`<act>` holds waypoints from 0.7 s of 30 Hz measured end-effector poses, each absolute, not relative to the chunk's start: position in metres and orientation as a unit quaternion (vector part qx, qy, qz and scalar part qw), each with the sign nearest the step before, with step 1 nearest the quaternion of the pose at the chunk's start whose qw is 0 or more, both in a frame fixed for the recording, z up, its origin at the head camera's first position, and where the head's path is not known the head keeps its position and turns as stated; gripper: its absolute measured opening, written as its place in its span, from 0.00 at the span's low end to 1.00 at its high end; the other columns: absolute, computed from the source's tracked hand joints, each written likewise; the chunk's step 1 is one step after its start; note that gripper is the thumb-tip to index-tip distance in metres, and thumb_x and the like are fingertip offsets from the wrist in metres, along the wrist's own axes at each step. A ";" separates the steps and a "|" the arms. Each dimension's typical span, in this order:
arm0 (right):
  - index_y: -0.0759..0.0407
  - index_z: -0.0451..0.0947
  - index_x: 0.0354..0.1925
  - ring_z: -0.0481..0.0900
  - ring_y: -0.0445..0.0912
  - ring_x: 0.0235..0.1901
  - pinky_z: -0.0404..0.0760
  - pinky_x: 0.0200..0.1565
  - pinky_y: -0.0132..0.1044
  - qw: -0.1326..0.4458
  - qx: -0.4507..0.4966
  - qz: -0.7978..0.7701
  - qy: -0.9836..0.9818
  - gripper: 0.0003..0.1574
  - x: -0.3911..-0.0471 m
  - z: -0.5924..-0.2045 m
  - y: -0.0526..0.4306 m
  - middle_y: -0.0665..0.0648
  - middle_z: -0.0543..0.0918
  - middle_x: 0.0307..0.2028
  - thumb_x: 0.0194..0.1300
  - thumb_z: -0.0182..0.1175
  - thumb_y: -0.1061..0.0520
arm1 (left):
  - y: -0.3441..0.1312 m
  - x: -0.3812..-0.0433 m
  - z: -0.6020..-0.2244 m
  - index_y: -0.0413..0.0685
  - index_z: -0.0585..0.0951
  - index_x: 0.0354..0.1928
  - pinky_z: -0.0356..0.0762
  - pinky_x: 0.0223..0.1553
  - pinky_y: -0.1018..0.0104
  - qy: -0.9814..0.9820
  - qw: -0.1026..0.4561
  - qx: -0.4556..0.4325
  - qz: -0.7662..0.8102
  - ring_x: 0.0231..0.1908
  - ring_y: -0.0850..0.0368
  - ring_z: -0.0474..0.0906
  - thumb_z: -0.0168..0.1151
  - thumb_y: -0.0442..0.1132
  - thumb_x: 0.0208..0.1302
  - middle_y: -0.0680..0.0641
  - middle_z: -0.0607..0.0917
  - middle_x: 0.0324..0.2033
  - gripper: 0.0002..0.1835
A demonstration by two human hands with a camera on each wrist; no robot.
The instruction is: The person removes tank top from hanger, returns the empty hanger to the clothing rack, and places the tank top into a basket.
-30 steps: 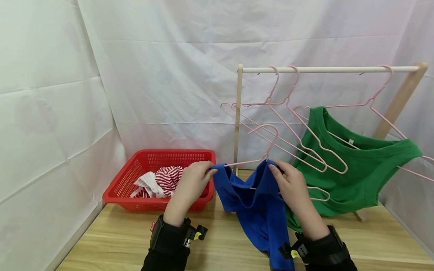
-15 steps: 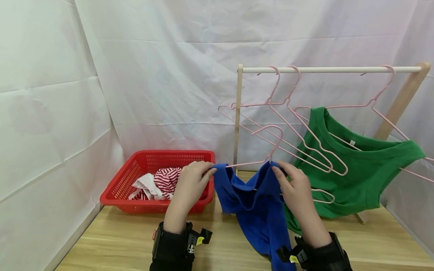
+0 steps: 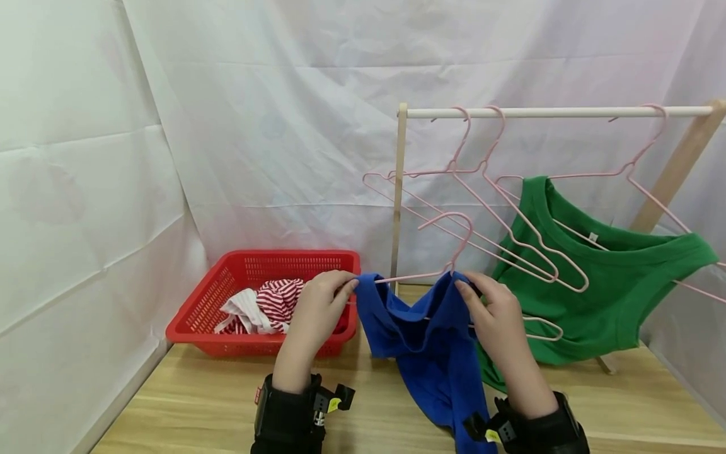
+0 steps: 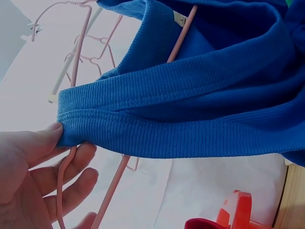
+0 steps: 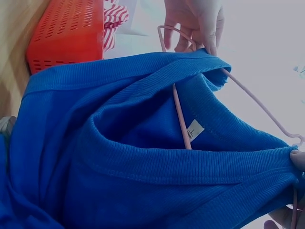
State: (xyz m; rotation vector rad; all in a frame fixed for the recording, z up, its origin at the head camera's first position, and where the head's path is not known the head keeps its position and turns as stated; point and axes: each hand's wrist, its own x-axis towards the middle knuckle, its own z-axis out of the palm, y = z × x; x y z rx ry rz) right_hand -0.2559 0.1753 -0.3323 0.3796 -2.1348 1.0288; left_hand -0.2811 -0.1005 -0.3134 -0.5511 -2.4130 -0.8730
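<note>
A blue ribbed tank top [image 3: 422, 362] hangs between my two hands, with a pink hanger [image 3: 470, 228] inside it. My left hand [image 3: 320, 306] pinches one shoulder strap between thumb and fingers. In the left wrist view, the hanger's end [image 4: 60, 191] passes through that strap and sticks out beside the curled fingers [image 4: 78, 188]. The other strap is pinched by my right hand [image 3: 499, 318], close below the hook. The hanger's far end [image 3: 558, 329] shows beyond the right hand. A white label [image 5: 195, 130] is visible inside the neckline in the right wrist view.
Behind stands a rack with a white rail [image 3: 556, 112], carrying bare pink hangers [image 3: 488, 192] and a green tank top [image 3: 590, 293] on another hanger. At left, a red basket [image 3: 198, 315] holds red-and-white striped cloth [image 3: 278, 302]. All stand on a wooden table [image 3: 187, 403] before white sheeting.
My right hand and the hanger's hook have shifted slightly to the right since a second ago. Both hands keep their pinch on the blue tank top's straps.
</note>
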 end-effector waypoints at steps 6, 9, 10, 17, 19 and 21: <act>0.68 0.80 0.50 0.79 0.59 0.47 0.75 0.46 0.57 0.356 0.138 0.411 -0.828 0.16 -0.257 -0.332 0.181 0.66 0.83 0.48 0.71 0.57 0.58 | -0.104 -0.281 -0.314 0.44 0.84 0.46 0.78 0.49 0.54 -0.890 0.246 -0.183 -0.337 0.44 0.51 0.80 0.59 0.38 0.70 0.46 0.85 0.41 0.09; 0.68 0.80 0.51 0.78 0.59 0.47 0.74 0.46 0.58 0.352 0.131 0.416 -0.829 0.17 -0.257 -0.331 0.184 0.66 0.83 0.48 0.72 0.56 0.56 | -0.107 -0.282 -0.313 0.43 0.84 0.47 0.78 0.49 0.54 -0.889 0.240 -0.177 -0.348 0.44 0.51 0.80 0.58 0.38 0.70 0.46 0.85 0.42 0.10; 0.68 0.80 0.51 0.79 0.59 0.47 0.74 0.46 0.58 0.351 0.129 0.416 -0.829 0.17 -0.257 -0.330 0.185 0.66 0.83 0.48 0.72 0.56 0.56 | -0.108 -0.282 -0.313 0.43 0.84 0.47 0.78 0.49 0.53 -0.888 0.238 -0.174 -0.352 0.44 0.51 0.81 0.58 0.38 0.71 0.46 0.85 0.41 0.10; 0.66 0.81 0.52 0.79 0.55 0.48 0.73 0.46 0.36 0.359 0.109 0.409 -0.832 0.17 -0.258 -0.329 0.192 0.63 0.83 0.48 0.72 0.57 0.55 | -0.119 -0.287 -0.315 0.45 0.84 0.47 0.78 0.48 0.53 -0.886 0.231 -0.148 -0.375 0.41 0.53 0.81 0.57 0.39 0.71 0.47 0.85 0.40 0.10; 0.66 0.81 0.52 0.79 0.54 0.49 0.71 0.46 0.28 0.360 0.106 0.411 -0.831 0.18 -0.258 -0.329 0.194 0.63 0.83 0.49 0.72 0.57 0.55 | -0.122 -0.288 -0.317 0.45 0.84 0.47 0.78 0.48 0.53 -0.885 0.228 -0.140 -0.381 0.40 0.53 0.81 0.57 0.40 0.71 0.47 0.85 0.39 0.10; 0.65 0.80 0.53 0.79 0.53 0.49 0.68 0.46 0.22 0.360 0.105 0.415 -0.829 0.18 -0.257 -0.329 0.196 0.63 0.83 0.50 0.72 0.57 0.55 | -0.124 -0.289 -0.318 0.46 0.84 0.48 0.79 0.47 0.53 -0.884 0.223 -0.131 -0.389 0.39 0.52 0.80 0.56 0.40 0.72 0.47 0.85 0.38 0.10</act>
